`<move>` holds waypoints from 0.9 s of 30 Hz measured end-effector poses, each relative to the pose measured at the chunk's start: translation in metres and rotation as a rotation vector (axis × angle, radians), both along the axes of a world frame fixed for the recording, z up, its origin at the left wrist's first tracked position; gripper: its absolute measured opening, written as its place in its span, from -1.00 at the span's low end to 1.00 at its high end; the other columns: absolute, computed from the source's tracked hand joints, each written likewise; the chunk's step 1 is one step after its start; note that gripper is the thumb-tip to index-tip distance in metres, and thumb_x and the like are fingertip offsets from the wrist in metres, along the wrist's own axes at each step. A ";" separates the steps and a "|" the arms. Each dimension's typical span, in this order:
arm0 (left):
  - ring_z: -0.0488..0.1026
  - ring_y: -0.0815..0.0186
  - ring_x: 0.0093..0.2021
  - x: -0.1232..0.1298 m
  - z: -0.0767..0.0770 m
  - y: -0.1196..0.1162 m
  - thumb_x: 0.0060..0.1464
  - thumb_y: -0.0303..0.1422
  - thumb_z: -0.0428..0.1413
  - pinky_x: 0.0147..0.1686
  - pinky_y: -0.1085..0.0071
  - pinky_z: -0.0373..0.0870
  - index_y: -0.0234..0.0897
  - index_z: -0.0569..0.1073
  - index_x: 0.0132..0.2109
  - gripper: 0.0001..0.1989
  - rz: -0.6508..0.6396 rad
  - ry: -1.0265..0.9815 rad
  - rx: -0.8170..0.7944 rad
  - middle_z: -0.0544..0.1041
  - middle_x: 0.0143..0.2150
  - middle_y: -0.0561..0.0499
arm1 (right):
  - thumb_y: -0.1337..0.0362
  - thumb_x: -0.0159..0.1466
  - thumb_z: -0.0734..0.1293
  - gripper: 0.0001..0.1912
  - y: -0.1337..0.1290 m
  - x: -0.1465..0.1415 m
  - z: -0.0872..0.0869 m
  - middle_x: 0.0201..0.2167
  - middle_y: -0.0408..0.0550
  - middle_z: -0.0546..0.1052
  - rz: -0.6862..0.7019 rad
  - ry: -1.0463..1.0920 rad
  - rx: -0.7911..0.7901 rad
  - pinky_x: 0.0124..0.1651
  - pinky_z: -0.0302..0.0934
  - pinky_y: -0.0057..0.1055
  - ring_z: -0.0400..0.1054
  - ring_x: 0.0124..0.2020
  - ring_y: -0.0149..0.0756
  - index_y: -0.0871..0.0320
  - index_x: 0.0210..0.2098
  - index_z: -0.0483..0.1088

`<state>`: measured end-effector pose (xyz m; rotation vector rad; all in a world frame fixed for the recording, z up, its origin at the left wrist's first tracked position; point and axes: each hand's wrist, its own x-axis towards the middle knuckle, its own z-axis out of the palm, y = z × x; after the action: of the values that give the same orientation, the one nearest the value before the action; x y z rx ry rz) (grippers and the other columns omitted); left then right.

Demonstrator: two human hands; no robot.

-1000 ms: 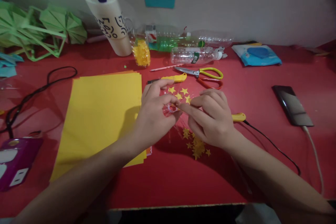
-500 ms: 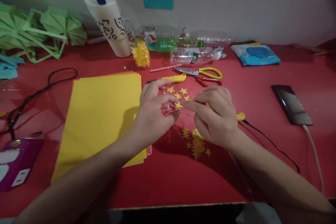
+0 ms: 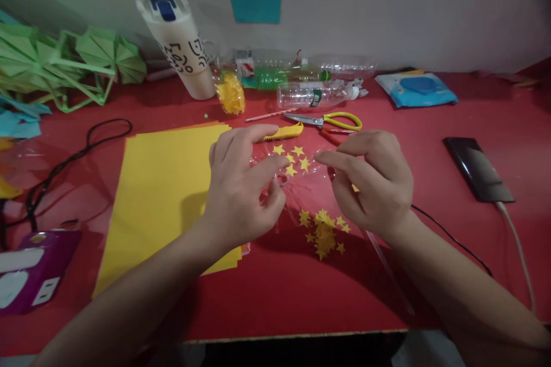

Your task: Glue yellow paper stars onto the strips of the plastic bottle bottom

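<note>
1. The left hand [image 3: 241, 183] is loose, thumb and index tips parted with nothing between them; it hangs over the right edge of the paper [image 3: 159, 195], its fingertips beside the stars [image 3: 291, 170]
2. The right hand [image 3: 374, 189] has its index finger stretched toward the stars and the other fingers curled; a scrap of yellow shows beneath them, but I cannot tell what, if anything, they grasp
3. The stars, five or so, are yellow and lie spread on clear plastic [image 3: 297, 189], between the two hands
4. A star pile [image 3: 325, 235] lies nearer the table's front edge, with a few single ones around it
5. A clear stick [image 3: 390, 272] slants over the red table [image 3: 267, 312], partly below the right forearm
6. A black cord [image 3: 451, 241] runs out from behind the right wrist
7. Beyond the hands are a yellow tool [image 3: 284, 132], scissors [image 3: 342, 120] and a pink pencil [image 3: 269, 115]
8. Along the wall stand or lie a tumbler [image 3: 181, 49], a bag of yellow bits [image 3: 231, 93], bottles [image 3: 297, 94] and a wipes pack [image 3: 417, 90]
9. At the right lies a phone [image 3: 477, 169] with a white cable [image 3: 516, 252] plugged in; at the left, a purple box [image 3: 47, 269] and green paper shapes [image 3: 38, 60]
</note>
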<state>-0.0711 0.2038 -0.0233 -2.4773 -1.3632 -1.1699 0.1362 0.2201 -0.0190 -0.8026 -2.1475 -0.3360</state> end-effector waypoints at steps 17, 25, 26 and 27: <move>0.44 0.12 -0.02 -0.002 0.002 0.004 0.07 -0.48 0.11 -0.04 0.09 0.40 -0.16 0.49 -0.21 -0.85 -0.030 -0.073 0.038 0.50 0.02 -0.10 | 0.53 0.23 0.21 -0.67 0.000 0.004 0.007 -0.35 -0.07 0.50 -0.024 0.012 -0.047 -0.23 0.23 -0.23 0.37 -0.31 -0.22 0.01 -0.14 0.38; 0.51 0.27 -0.20 -0.014 0.007 0.014 0.17 -0.37 0.18 -0.11 0.21 0.40 -0.14 0.46 -0.37 -0.87 -0.010 -0.164 0.023 0.60 -0.26 0.08 | 0.42 0.30 0.19 -0.81 0.012 0.013 0.006 -0.30 -0.01 0.52 -0.037 -0.025 -0.326 -0.20 0.27 -0.24 0.42 -0.24 -0.21 0.09 -0.24 0.42; 0.51 0.27 -0.21 -0.016 0.009 0.015 0.19 -0.35 0.17 -0.12 0.21 0.40 -0.14 0.46 -0.38 -0.85 -0.014 -0.157 0.016 0.61 -0.26 0.08 | 0.41 0.30 0.19 -0.81 0.015 0.015 0.003 -0.30 0.00 0.53 -0.027 -0.043 -0.365 -0.20 0.28 -0.24 0.42 -0.24 -0.20 0.11 -0.25 0.43; 0.51 0.27 -0.21 -0.017 0.010 0.015 0.22 -0.33 0.13 -0.11 0.21 0.39 -0.15 0.46 -0.41 -0.80 -0.009 -0.150 -0.002 0.61 -0.25 0.07 | 0.40 0.30 0.20 -0.82 0.017 0.017 0.001 -0.28 0.02 0.53 -0.020 -0.063 -0.406 -0.20 0.28 -0.23 0.42 -0.24 -0.18 0.12 -0.25 0.43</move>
<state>-0.0879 0.2184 -0.0128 -2.4426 -1.3897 -1.3826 0.1528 0.2375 -0.0179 -1.0504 -2.3015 0.0718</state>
